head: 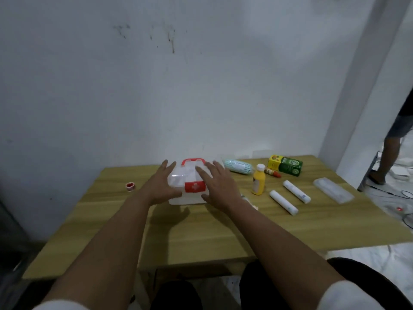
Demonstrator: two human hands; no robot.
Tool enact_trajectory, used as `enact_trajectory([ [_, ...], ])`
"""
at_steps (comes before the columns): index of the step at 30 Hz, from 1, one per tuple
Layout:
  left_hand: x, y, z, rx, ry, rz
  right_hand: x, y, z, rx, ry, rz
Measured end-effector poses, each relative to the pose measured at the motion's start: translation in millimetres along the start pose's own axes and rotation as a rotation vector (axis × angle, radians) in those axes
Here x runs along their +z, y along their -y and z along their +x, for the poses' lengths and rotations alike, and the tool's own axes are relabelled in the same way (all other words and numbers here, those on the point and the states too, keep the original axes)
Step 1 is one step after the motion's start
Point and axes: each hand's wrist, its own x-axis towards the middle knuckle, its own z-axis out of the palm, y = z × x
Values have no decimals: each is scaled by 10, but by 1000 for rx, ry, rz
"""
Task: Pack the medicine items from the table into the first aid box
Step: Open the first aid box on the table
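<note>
Sitting mid-table toward the far edge, the closed box (187, 185) has both hands spread flat against it, left hand (161, 184) on its left side, right hand (218, 183) on its right. Right of it lie a yellow bottle (258, 180), two white rolls (283, 202), and a green carton (286, 165).

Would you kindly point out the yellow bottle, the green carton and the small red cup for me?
yellow bottle (258, 184): head view, on its yellow body.
green carton (290, 168): head view, on its green side.
small red cup (129, 186): head view, on its rim.
</note>
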Motion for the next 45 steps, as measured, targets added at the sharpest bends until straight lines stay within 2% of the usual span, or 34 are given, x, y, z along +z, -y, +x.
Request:
enact_trajectory([
  [5,163,106,19,59,-136,20,8,-54,27,-39,-11,-9],
  [8,222,144,49,72,-186,-10,45,-112,29,-72,-69,73],
  [13,223,126,67,30,-244,-300,-18,-177,100,-77,-115,159],
  [19,275,191,93,-62,-252,-454,-432,-222,397,-37,-101,412],
  [25,343,274,127,-19,-189,-481,-913,-357,1102,104,38,634],
  [27,373,309,145,2,-196,-490,-924,-409,1345,200,-15,655],
  [31,376,329,158,-3,-205,-528,-670,-476,1675,403,-223,685],
  [33,354,322,168,-7,-188,-512,-542,-436,1694,471,-253,768],
  [36,337,303,182,-26,-169,-490,-343,-395,1664,585,-189,918],
  [40,348,325,183,-18,-178,-438,-123,-477,1568,722,54,1019],
  [45,350,353,214,-27,-167,-407,-134,-580,1356,702,304,980],
])
